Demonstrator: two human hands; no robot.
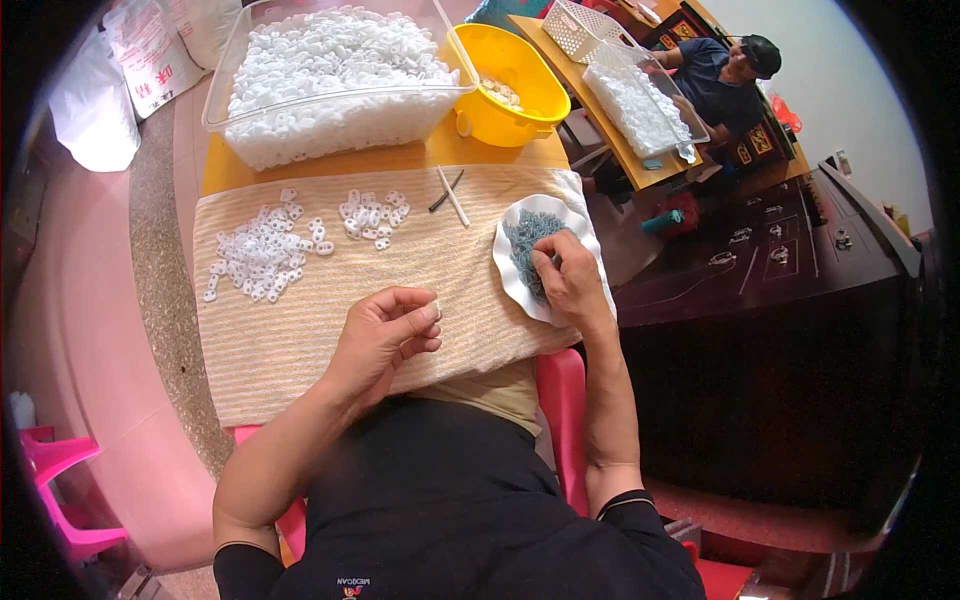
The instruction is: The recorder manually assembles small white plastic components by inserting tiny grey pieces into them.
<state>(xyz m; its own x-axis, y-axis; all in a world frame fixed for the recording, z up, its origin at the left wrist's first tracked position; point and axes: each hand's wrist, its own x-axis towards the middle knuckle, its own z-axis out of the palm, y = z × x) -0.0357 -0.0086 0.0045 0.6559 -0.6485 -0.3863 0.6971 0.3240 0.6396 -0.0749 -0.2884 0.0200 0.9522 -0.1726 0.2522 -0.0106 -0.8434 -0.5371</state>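
Note:
My left hand (388,328) is held above the striped cloth (290,360), its thumb and forefinger pinched together. Something small and whitish shows at the fingertips, too small to name. Over at the right, my right hand (572,282) reaches into a white wavy-rimmed dish (513,283), fingers closed among many small grey-blue metal-looking pieces (535,230). What those fingertips grip is hidden. On the cloth lie a large loose pile of small white plastic pieces with holes (262,255) and a smaller pile (372,216). A white stick (453,196) crosses a dark one (440,204) beyond my hands.
A clear bin (330,125) heaped with white pieces stands at the far edge, beside a yellow tub (515,75). Far right, a person (715,85) sits at another table with a similar bin (645,110). A dark wooden surface (760,290) is right; white sacks (100,110) stand left.

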